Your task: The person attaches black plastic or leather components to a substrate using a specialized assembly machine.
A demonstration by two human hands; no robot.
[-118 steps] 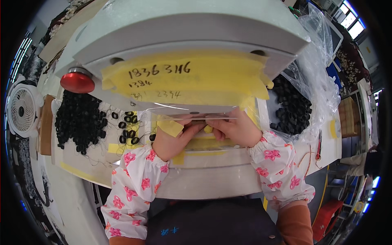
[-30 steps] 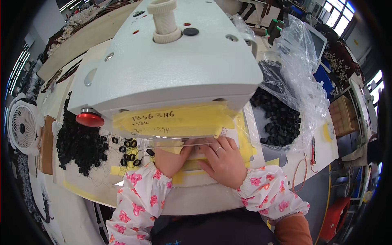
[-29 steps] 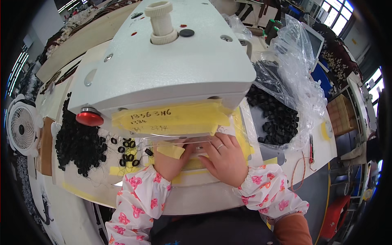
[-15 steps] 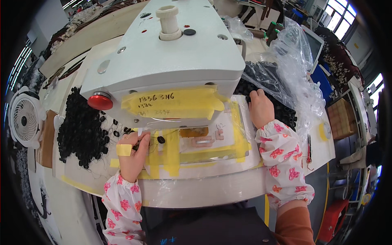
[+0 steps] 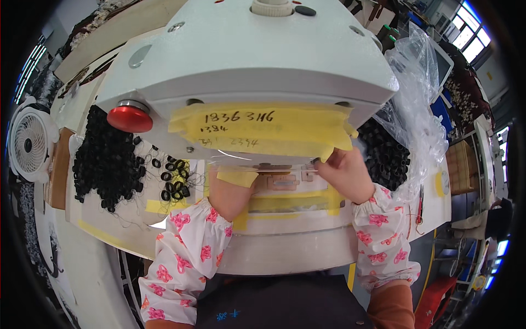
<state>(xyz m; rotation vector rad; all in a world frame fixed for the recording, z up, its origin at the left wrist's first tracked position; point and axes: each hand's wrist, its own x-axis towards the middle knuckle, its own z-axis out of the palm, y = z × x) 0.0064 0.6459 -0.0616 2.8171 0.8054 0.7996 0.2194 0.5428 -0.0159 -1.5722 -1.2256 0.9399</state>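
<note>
A large white machine head with a yellow taped label hangs over a work plate. Under it lies a pinkish fixture framed by yellow tape. My left hand reaches in at the fixture's left side, its fingertips hidden behind a yellow tape flap. My right hand is at the fixture's right end, fingers pinched together up near the machine's underside; something small and dark shows at the tips. Both arms wear white sleeves with pink flowers.
Heaps of small black rings lie left and right of the fixture, with loose rings between. A red round button sits on the machine's left. A clear plastic bag stands at right, a white fan at far left.
Half a second ago my left hand was out by the loose rings and my right hand at the right heap. Both have come in under the machine head to the fixture.
</note>
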